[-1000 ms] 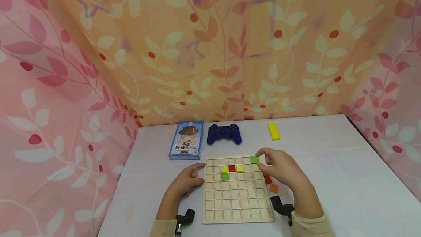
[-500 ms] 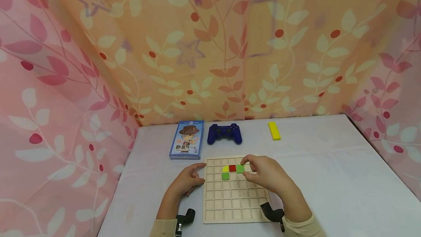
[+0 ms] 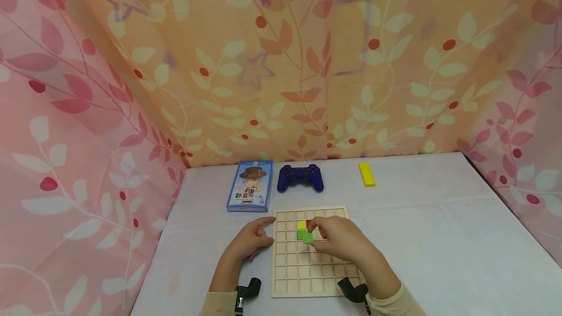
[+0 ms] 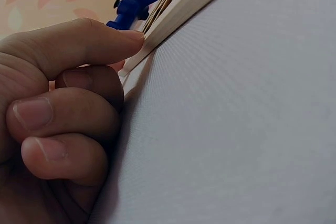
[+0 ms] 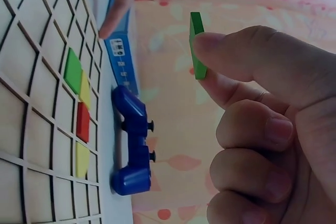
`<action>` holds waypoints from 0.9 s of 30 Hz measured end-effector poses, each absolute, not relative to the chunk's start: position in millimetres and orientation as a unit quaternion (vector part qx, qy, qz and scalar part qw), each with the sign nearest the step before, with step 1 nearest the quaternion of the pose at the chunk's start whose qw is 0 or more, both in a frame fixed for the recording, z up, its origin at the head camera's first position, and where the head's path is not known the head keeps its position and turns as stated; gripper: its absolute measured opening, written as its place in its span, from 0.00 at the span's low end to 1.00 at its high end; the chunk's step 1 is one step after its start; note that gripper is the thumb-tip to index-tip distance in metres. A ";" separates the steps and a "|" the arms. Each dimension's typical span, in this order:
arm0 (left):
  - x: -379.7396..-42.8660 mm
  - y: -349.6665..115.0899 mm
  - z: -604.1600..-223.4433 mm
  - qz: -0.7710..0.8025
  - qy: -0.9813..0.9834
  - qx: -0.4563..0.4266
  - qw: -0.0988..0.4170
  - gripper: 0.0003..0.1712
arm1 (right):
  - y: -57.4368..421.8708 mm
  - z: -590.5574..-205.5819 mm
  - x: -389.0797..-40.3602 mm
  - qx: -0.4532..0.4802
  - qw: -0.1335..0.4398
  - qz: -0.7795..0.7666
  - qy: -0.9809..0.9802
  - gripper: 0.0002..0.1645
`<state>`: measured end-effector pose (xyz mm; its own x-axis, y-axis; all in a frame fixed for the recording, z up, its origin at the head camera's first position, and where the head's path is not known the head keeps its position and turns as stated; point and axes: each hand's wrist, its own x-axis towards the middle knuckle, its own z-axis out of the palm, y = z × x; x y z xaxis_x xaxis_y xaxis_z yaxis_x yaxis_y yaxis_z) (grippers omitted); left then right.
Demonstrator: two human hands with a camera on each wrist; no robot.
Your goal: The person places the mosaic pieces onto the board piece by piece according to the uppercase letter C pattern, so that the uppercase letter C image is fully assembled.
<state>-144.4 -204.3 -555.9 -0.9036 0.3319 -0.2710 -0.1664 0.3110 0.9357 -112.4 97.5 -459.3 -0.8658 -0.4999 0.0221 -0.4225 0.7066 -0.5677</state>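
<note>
Right hand [image 3: 338, 240] pinches thin green square tile [image 3: 308, 238] over pale wooden grid board [image 3: 287, 273]!

Take the board's centre as the middle of the clock. Far left, a pink leaf-patterned curtain [image 3: 48, 160] hangs beside the white cloth-covered table [image 3: 197, 189]. Between nine and ten o'clock, here's the left hand [image 3: 250, 239]: index finger and thumb apart, both tips at the board's edge, the other three fingers curled on nothing in the left wrist view. Between ten and eleven, off the board, lies a blue box with a hatted cartoon figure [image 3: 250, 187]. Just short of twelve, beyond the edge, a dark blue game controller [image 3: 300, 179].

Onto the grid, around eleven: a flat-lying green tile [image 5: 73, 72], a yellow round-cornered tile [image 3: 301, 226] at its twelve o'clock, a red square tile [image 5: 83, 123] at the yellow's three, then a second yellow tile [image 5: 82, 160], largely hidden by the fingers from the head.

And the held tile! It hangs near eleven, overlapping the flat-lying green tile by line of sight; the right wrist view has it edge-on and clear of the board, clamped between thumb and index finger, the remaining fingers curled. A black wrist mount [image 3: 353, 289] sits near five, and far right, at one o'clock, a bright yellow oblong block [image 3: 366, 174].
</note>
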 end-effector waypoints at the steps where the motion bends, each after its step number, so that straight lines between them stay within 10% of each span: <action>1: -144.2 -204.2 -555.5 0.584 0.781 0.053 0.214 0.39 | 96.2 -461.0 -112.6 -0.251 0.067 -0.287 0.922 0.15; 27: -143.3 -204.1 -552.8 0.577 0.787 0.045 0.215 0.38 | 70.7 -511.4 -120.3 -0.249 0.085 -0.242 0.934 0.11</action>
<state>-143.3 -204.1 -552.8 -0.9036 0.3193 -0.2857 -0.1766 0.3301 0.9273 -120.3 70.7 -511.4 -0.8612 -0.5069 -0.0374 -0.4251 0.7586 -0.4939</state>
